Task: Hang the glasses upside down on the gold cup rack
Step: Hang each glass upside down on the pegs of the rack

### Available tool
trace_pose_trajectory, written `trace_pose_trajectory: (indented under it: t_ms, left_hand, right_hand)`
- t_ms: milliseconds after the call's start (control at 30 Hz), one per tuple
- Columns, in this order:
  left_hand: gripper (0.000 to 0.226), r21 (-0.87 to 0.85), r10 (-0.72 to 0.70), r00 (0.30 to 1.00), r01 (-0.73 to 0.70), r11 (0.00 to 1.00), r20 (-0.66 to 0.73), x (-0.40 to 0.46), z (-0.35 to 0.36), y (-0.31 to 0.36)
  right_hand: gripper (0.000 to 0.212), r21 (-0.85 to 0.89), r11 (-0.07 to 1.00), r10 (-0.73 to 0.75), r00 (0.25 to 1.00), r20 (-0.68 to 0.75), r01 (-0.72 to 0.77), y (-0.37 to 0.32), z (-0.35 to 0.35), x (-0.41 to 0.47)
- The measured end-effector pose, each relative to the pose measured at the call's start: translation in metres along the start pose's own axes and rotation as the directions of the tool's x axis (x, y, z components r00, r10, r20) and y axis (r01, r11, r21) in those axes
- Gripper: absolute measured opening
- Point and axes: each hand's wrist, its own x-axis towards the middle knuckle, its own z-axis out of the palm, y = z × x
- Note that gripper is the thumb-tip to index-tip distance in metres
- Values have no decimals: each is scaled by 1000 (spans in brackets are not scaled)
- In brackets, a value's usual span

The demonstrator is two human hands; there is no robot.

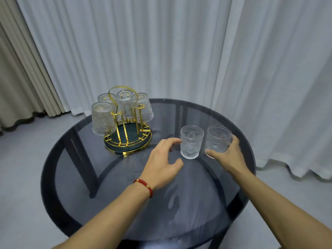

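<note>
Glasses: right hand (229, 155) clamped on one (218, 139), left hand (162, 162) spread beside another (191, 141), both unlabelled.

Right hand (229, 155) gripping a ribbed clear glass (217, 140), tilting it; left hand (161, 163) spreading beside another upright ribbed clear glass (191, 141) on the round dark glass worktop (107, 186); gold wire cup rack (125, 123) carrying four upturned glasses.

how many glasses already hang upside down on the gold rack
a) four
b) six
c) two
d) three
a: four inverted glasses sit on the gold rack, while two upright glasses, one by the left hand and one in the right hand, are still on the table.
</note>
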Motion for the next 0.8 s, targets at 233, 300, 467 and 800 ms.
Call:
trace_pose_trajectory:
  t_ms: [233, 300, 467, 800]
  left_hand:
    - [48, -25, -48, 999, 48, 999, 0, -1, 3, 1]
    - [47, -60, -48, 999, 48, 997, -3, -1, 2, 2]
    - [57, -331, -101, 992, 119, 936, 69, 2, -3, 13]
    - [62, -678, -345, 935, 205, 706, -76, -1, -37, 10]
  right_hand:
    - [82, 25, 994, -102, 981, -162, 107, 8, -6, 5]
    - [81, 54, 983, -157, 960, -232, 174, 5, -19, 0]
    - [69, 191, 871, -443, 892, -90, 452, -20, -45, -29]
    - [84, 310, 859, -501, 791, 351, 407, -63, 22, -68]
